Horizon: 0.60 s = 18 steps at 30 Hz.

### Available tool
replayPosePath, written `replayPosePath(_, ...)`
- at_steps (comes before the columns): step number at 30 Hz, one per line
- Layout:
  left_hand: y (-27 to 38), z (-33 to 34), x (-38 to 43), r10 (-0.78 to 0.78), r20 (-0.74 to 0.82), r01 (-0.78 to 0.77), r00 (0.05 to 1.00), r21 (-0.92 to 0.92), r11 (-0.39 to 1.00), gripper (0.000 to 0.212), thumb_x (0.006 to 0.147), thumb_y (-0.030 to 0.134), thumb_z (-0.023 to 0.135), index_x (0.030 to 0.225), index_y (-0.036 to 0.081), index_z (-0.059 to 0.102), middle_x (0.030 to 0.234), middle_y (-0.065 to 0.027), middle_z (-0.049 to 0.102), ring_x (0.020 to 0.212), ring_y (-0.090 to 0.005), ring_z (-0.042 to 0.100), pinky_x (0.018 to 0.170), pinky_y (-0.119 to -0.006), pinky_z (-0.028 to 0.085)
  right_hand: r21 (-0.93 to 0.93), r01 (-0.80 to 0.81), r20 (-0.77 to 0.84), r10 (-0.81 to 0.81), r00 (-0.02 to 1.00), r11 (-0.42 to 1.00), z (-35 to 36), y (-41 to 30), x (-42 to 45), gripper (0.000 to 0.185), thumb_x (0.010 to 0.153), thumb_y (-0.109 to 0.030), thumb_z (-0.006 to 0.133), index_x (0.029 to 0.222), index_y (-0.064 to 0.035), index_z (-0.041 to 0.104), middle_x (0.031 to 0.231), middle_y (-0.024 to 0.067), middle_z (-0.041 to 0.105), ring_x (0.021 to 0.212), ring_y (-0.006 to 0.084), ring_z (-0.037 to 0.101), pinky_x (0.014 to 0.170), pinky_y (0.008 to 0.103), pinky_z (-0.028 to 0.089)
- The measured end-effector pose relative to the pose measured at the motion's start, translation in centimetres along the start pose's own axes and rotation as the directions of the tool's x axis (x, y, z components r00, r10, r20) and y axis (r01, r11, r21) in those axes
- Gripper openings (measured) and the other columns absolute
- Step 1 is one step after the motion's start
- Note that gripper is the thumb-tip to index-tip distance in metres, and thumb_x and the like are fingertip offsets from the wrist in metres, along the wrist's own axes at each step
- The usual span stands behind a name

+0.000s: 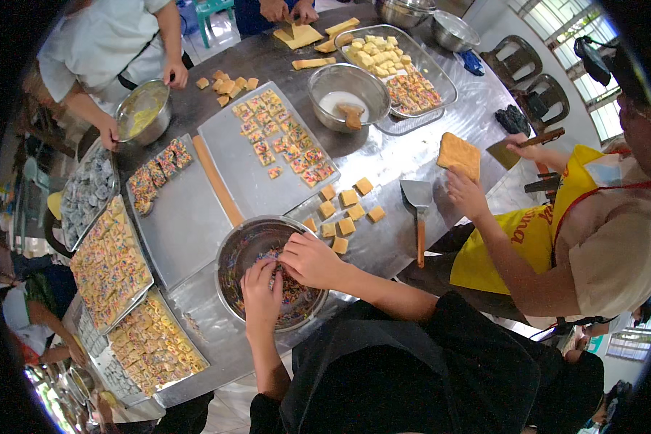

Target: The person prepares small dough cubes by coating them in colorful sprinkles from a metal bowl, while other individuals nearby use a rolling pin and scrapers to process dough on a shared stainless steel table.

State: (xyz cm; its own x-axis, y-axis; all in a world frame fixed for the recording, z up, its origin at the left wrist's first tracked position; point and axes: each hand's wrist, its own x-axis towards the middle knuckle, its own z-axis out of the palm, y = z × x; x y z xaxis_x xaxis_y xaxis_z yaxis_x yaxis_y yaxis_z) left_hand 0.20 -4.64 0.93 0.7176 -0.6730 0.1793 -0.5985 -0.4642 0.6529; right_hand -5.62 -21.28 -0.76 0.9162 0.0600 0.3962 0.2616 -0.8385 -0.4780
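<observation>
A steel bowl with colored sprinkles inside stands at the table's near edge. My left hand reaches over its near side, fingers bent down. From the right comes my right hand, its fingertips almost meeting those of the left above the sprinkles. Whatever lies between the fingertips is hidden, so a grip cannot be made out. Beyond the bowl, to the right, several plain cake squares are scattered on the metal table. Sprinkle-coated squares sit in rows on a flat metal tray.
A wooden rolling pin lies between trays. A wide scraper rests at right. There, a co-worker holds a cake slab and a broad blade. Another person tilts a steel bowl. Loaded trays line the left side.
</observation>
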Motion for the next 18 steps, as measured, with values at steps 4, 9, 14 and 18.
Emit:
replayPosePath(4,-0.16,0.04,-0.09,0.015,-0.010,-0.014,1.000,0.023,1.000,0.020,0.080,0.002,0.066,0.099,-0.003,0.064,0.106,-0.0160,0.065,0.097,-0.0337,0.061,0.086,-0.042,0.048,0.000,-0.006,0.002,0.006,1.000,1.000,0.10,-0.04,0.03,0.017,0.074,-0.018,0.068,0.087,-0.0072,0.063,0.084,0.0034,0.059,0.089,0.0227,0.052,0.077,0.0366,0.042)
replayPosePath(9,-0.13,-0.04,-0.11,0.008,0.008,-0.008,1.000,0.025,1.000,0.020,0.080,0.003,0.065,0.100,-0.002,0.065,0.107,-0.0155,0.064,0.098,-0.0333,0.061,0.086,-0.042,0.047,-0.022,-0.009,0.004,0.010,1.000,1.000,0.09,-0.11,0.03,0.016,0.075,-0.019,0.068,0.085,-0.0073,0.064,0.083,0.0031,0.059,0.089,0.0222,0.053,0.077,0.0364,0.042)
replayPosePath(14,-0.07,-0.02,-0.04,0.005,0.013,-0.005,1.000,0.014,1.000,0.021,0.080,0.002,0.065,0.100,-0.003,0.064,0.107,-0.0154,0.064,0.099,-0.0335,0.060,0.087,-0.042,0.046,-0.013,-0.017,0.010,0.018,1.000,1.000,0.25,0.04,0.00,0.016,0.075,-0.020,0.068,0.086,-0.0073,0.065,0.083,0.0030,0.059,0.090,0.0221,0.053,0.078,0.0366,0.042)
replayPosePath(18,-0.22,0.11,-0.07,0.007,0.012,-0.007,1.000,0.011,1.000,0.021,0.079,0.001,0.065,0.100,-0.003,0.064,0.107,-0.0157,0.064,0.098,-0.0337,0.060,0.088,-0.042,0.046,-0.009,-0.022,0.038,0.022,0.999,1.000,0.28,0.10,-0.05,0.016,0.076,-0.020,0.067,0.086,-0.0072,0.064,0.083,0.0031,0.059,0.090,0.0222,0.053,0.079,0.0370,0.042)
